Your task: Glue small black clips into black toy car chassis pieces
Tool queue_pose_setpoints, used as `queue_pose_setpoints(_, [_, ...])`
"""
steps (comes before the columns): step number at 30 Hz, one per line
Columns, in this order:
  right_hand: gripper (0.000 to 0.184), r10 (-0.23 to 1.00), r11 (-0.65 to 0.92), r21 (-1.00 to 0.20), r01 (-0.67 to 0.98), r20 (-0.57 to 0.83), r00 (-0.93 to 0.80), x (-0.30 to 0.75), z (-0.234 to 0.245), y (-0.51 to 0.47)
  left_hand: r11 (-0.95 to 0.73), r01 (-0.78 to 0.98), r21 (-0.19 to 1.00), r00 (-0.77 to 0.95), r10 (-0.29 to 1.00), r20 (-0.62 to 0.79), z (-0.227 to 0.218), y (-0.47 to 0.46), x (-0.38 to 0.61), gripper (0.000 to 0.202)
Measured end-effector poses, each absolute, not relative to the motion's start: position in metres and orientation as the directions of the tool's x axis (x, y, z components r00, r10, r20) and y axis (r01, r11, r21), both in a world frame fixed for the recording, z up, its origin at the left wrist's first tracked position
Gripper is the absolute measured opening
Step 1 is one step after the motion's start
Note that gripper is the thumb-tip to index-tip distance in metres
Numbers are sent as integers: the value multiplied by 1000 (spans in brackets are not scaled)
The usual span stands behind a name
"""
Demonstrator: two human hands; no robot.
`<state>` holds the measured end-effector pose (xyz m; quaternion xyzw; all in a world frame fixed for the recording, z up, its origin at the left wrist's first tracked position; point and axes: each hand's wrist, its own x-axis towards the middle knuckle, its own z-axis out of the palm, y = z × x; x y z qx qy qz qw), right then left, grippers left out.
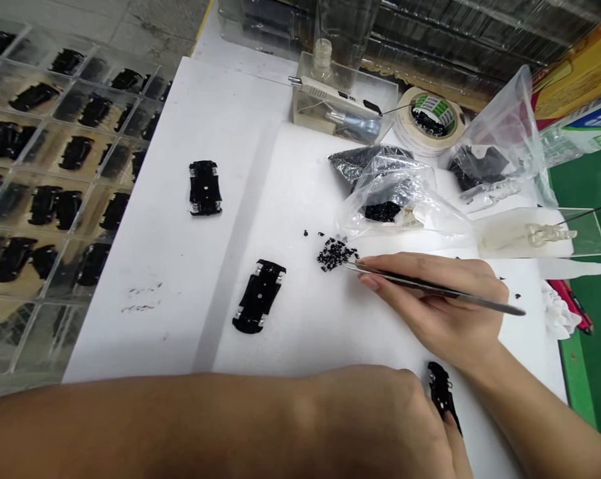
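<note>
Head view: the right hand pinches slim steel tweezers beside a remaining heap of tiny black plastic pieces. The left hand grips a flat black car chassis.

The left forearm lies across the near edge of the desk, walling off the front, and the left hand closes on a black car-shaped frame. The right hand and its tweezers block the right side, their tips just beside a heap of small black pieces. Open white desk stretches around two more frames, giving a hand room to pass between them. Farther back, a plastic bag, masking tape roll and acrylic box crowd the way. Beyond the left edge sits a compartmented acrylic tray.
</note>
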<state>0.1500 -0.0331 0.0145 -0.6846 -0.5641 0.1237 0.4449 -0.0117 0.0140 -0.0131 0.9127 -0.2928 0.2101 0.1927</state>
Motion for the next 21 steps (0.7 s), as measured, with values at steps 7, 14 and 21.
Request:
queue_pose_setpoints(7, [17,882,-12,-776,631,290,373,151,14,-33,-778,-607,164,729,-461,506,-7,17,-9,33])
queue_pose_setpoints(14, [13,854,-36,-764,645,311,417,150,16,-37,-801,-580,149,742,-445,501,-7,17,-11,31])
queue_pose_setpoints(21, [22,857,3,-832,555,287,427,152,15,-32,-772,-604,199,748,-462,477,-1,24,-9,22])
